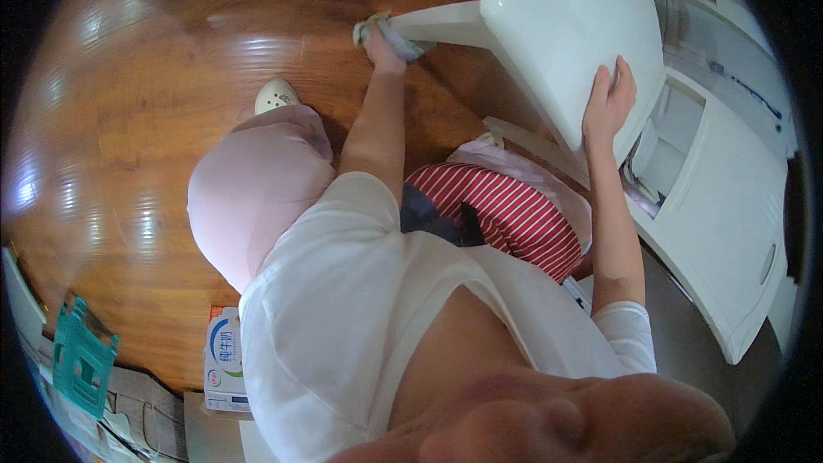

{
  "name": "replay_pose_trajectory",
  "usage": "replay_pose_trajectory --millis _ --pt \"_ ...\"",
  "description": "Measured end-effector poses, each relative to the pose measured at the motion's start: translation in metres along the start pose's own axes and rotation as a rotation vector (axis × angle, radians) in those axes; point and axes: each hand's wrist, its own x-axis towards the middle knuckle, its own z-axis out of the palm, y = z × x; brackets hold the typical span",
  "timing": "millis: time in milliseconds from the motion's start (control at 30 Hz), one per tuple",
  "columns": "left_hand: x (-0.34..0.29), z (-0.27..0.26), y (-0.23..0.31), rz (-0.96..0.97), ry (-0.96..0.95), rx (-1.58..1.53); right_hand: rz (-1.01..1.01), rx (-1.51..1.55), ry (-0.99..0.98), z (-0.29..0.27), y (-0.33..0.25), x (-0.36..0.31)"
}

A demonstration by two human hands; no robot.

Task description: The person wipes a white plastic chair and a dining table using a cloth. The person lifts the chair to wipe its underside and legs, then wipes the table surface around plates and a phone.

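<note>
Near the top middle, my left hand (386,50) is closed around a light, greenish-grey cloth (406,45). It presses the cloth against the end of a white chair leg (446,24). The leg runs from the white, glossy chair seat (570,17) at the upper right. On the near edge of that seat lies my right hand (609,101), its fingers stretched out and somewhat apart. I cannot tell whether the chair is tilted. The cloth's underside and part of my left fingers are hidden.
A white panel (729,223) with an opening adjoins the seat at right. Below left stand a green plastic stool (84,356) and a milk carton box (225,356). My knees, one in red-striped fabric (506,206), are close beneath my arms. The floor (154,146) is glossy wood.
</note>
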Motion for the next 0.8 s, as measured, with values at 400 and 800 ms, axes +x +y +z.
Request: replay_pose_trajectory --millis 400,800 --pt "-0.164 0.144 0.021 0.084 0.100 0.124 0.082 -0.074 -0.005 0.028 0.020 0.003" --pt "-0.250 0.177 0.094 -0.142 -0.409 0.198 0.155 -0.039 0.046 0.053 0.030 0.007"
